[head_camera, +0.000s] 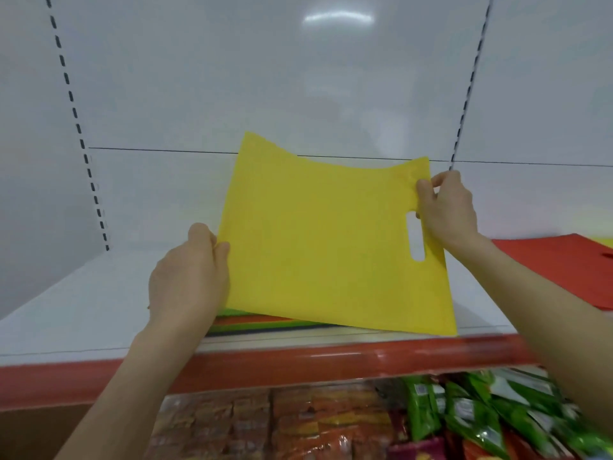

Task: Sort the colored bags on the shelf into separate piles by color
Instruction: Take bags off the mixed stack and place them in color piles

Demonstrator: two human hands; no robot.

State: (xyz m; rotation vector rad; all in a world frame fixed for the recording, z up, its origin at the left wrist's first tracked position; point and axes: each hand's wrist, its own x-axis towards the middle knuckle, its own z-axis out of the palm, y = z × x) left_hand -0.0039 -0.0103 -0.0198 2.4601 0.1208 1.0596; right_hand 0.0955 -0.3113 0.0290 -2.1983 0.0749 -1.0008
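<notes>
The left hand (189,277) pinches the left edge of the yellow bag (331,234), thumb on the near face and fingers curled behind it. The bag hangs lifted between the two hands, its lower edge just above the mixed stack of coloured bags (265,322) below the left fingers. It looks thin, light and limp: the top edge sags between the grips, so it will likely flop if held at one point. Edges or the handle slot (417,235) seem the best holds. The right hand (447,207) pinches the right edge, fingertips just above that slot. Beyond the right fingers lies a red bag pile (564,267) on the shelf (83,310).
</notes>
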